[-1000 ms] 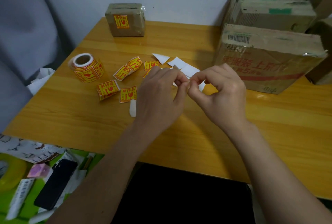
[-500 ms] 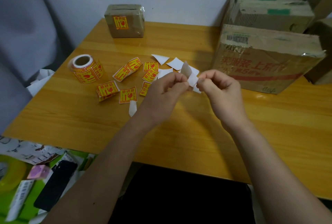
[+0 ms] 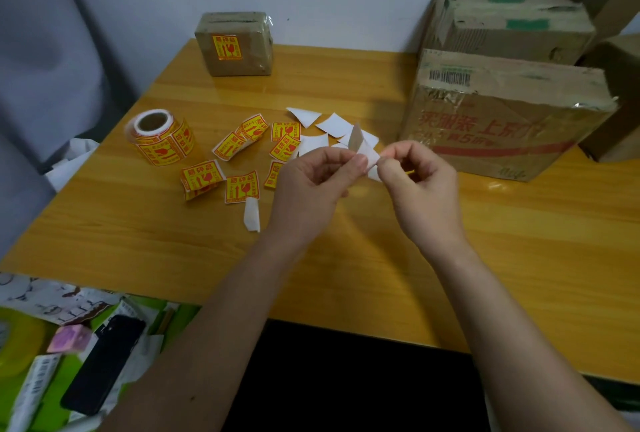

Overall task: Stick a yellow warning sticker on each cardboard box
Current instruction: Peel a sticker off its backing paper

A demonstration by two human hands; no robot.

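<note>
Two hands are up over the wooden surface [image 3: 346,92]. The left hand [image 3: 313,185] and right hand [image 3: 420,189] both pinch one small white sticker piece [image 3: 363,151] with curled fingers. Loose yellow stickers [image 3: 242,185], white scraps [image 3: 334,125] and a sticker roll [image 3: 159,137] lie close by. A big cardboard box [image 3: 502,119] stands just behind; a small box [image 3: 233,43] wears a sticker.

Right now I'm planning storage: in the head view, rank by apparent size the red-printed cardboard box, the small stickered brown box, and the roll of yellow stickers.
1. Red-printed cardboard box
2. Small stickered brown box, though it sits farther back
3. Roll of yellow stickers
</note>
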